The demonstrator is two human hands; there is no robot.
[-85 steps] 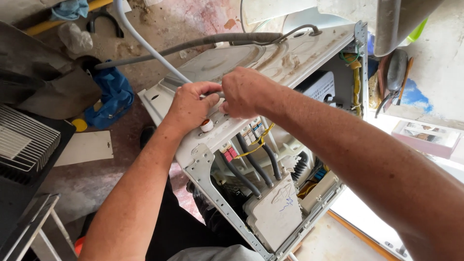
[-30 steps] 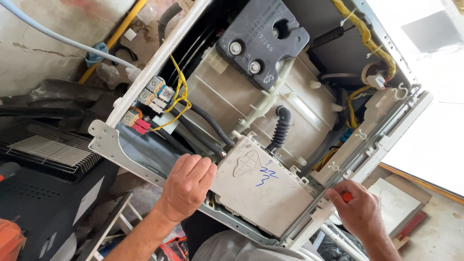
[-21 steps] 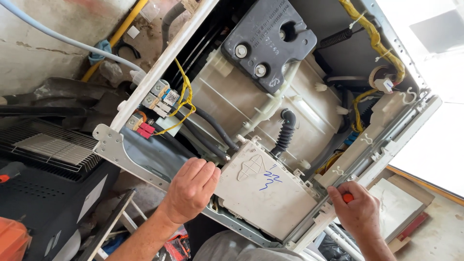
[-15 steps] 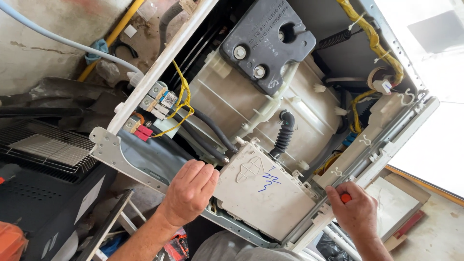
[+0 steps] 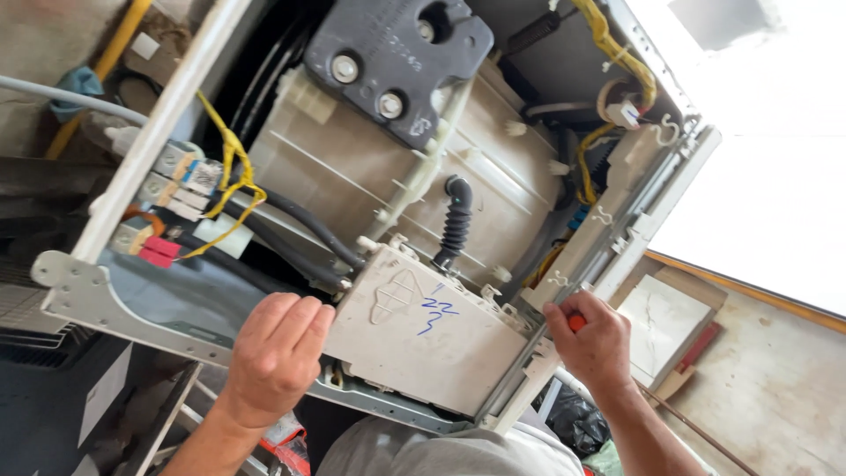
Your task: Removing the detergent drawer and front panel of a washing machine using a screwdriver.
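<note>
the left hand (image 5: 278, 353) is curled, knuckles up, against the near left edge of a pale plastic box (image 5: 423, 339) that sits in the open top of a washing machine; its fingers press on the box's corner and the grey metal frame (image 5: 79, 300) beside it, but whether they actually clasp anything cannot be told. the right hand (image 5: 592, 339) is closed in a fist round a tool with an orange-red handle (image 5: 575, 323), only a small bit of which shows between thumb and fingers, at the right end of the box where it meets the white side rail (image 5: 634, 229). the box lies between the two hands, tilted across the view, with blue pen marks on its lid. just behind it a black ribbed hose (image 5: 456, 220) rises to the beige tub (image 5: 379, 176), and a dark grey block (image 5: 397, 62) with two bolts sits on the tub's top. yellow wires (image 5: 231, 172) loop to a cluster of connectors at the left, near a white bar
</note>
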